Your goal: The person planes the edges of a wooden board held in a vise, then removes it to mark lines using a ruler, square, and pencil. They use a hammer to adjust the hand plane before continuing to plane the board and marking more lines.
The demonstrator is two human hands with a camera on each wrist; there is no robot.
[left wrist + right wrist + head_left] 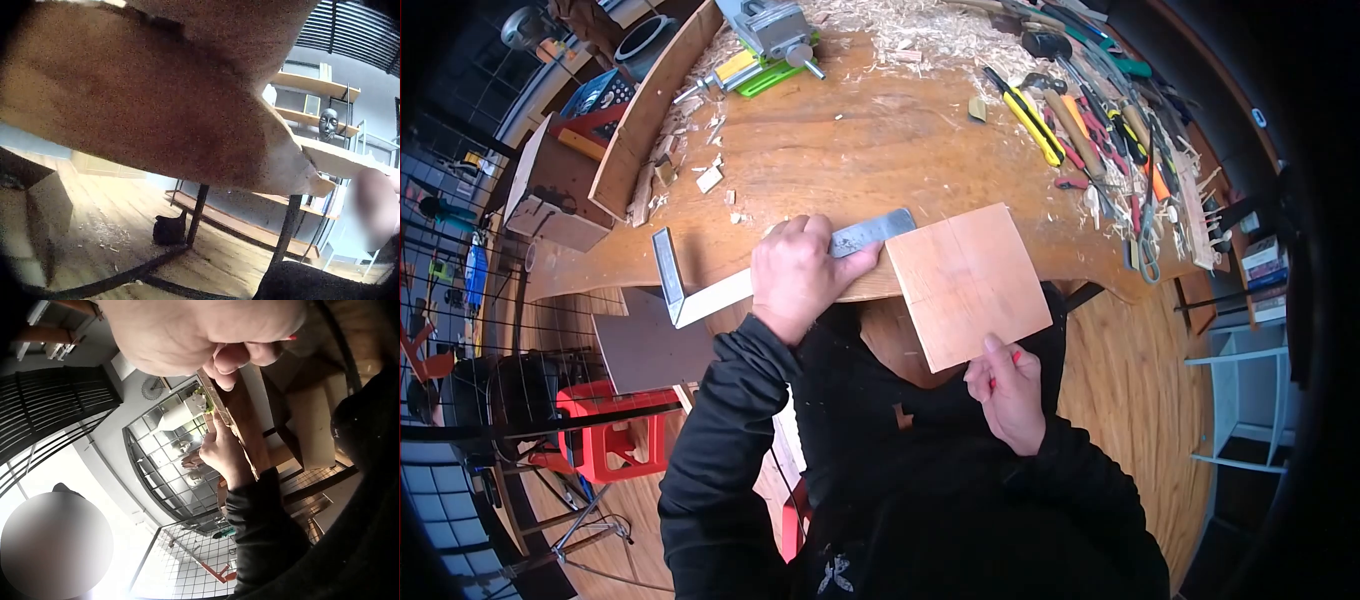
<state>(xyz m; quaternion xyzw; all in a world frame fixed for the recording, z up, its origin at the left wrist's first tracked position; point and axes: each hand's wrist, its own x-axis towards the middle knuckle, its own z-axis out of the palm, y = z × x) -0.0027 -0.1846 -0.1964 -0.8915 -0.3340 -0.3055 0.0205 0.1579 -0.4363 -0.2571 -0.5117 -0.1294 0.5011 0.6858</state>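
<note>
In the head view, my left hand (793, 275) grips a metal square (718, 299) at the table's front edge, fingers curled over it. Its short dark arm stands at the left; a grey metal bar (865, 233) emerges on the hand's right, beside the thumb. My right hand (1012, 395) pinches the near edge of a square wooden board (970, 285), thumb on top, with a bit of red showing between the fingers. Thin lines cross the board, whose far left corner is by the bar's end. The right wrist view shows my right hand (200, 331) and my left hand (222, 453).
A vise (775, 40) with a green base stands at the back of the table (830, 150). Cutters, chisels and other tools lie on the right around a yellow knife (1032, 125). Wood shavings cover the back. A red stool (615, 430) stands at lower left.
</note>
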